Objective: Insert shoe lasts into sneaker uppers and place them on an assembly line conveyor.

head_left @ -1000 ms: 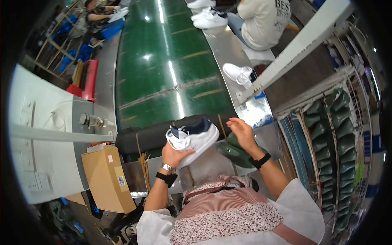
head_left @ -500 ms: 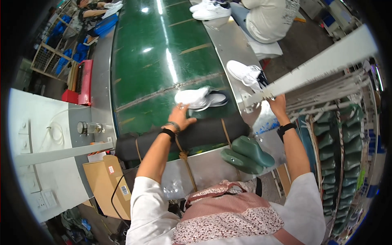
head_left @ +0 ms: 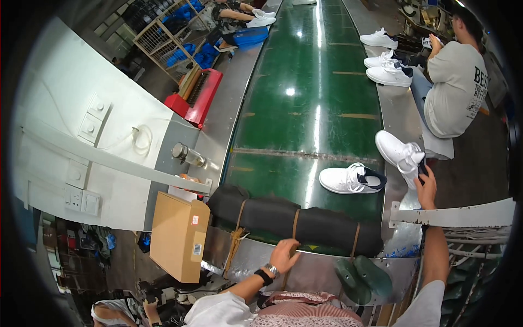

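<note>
My right hand (head_left: 426,189) reaches past a white metal bar, its fingers closed round the heel end of a white sneaker (head_left: 400,153) with a dark lining. That sneaker's toe points away, over the metal ledge right of the green belt. Another white sneaker (head_left: 348,180) lies on the belt's near right part, toe to the left, apart from both hands. My left hand (head_left: 284,255) is at the near edge of a black padded roll (head_left: 305,226) tied with cords. It holds nothing I can see, and its fingers are loosely bent, not clenched.
The white bar (head_left: 457,213) crosses my right forearm. Two green shoe lasts (head_left: 362,279) rest at the near edge. A cardboard box (head_left: 177,237) and glass bottle (head_left: 188,154) are on the left. More white sneakers (head_left: 388,73) stand beside a seated co-worker (head_left: 455,82) at the right.
My left hand has drawn back from the sneaker on the belt to the roll's near edge. The right hand has moved forward past the bar onto the ledge sneaker. The view has shifted.
</note>
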### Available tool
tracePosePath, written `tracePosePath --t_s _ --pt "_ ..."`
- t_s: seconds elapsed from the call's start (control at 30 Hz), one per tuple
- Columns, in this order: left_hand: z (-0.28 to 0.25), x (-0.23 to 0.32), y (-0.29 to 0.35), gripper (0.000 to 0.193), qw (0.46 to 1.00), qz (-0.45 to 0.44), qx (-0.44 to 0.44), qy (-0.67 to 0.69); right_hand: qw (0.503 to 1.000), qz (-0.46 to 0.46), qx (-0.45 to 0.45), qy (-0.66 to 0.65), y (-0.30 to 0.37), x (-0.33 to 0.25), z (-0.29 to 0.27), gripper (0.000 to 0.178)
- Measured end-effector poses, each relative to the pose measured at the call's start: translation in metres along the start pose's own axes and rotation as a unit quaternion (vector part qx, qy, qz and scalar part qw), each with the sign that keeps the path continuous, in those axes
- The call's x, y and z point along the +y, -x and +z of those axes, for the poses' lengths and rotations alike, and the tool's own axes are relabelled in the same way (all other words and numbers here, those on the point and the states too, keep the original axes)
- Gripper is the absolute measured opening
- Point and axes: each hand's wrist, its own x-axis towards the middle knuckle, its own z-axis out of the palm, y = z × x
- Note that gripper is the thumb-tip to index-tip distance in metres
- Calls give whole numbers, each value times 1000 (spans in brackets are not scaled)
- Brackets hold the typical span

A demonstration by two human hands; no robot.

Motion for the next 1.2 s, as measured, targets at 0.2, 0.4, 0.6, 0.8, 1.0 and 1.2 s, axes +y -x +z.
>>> tracePosePath --t_s 0.2,0.4,0.6,0.8,1.0,1.2 --pt "38 8 -24 38 998 56 -17 20 989 7 7 -145 -51 36 -32 40" --pt "35 24 -17 36 992 -49 -102 58 986 157 -11 -55 136 24 -30 39" --pt "42 -3 30 34 978 -38 -205 10 981 79 -128 -120 328 -124 -40 64" --pt "46 0 43 35 970 6 -244 -1 977 44 -209 19 357 -166 -19 64" --pt "46 -7 65 35 972 -35 -232 -13 981 -18 -181 71 335 -172 -3 55" --pt "46 -44 88 37 976 -105 -190 26 988 52 -140 44 326 -144 -29 54"
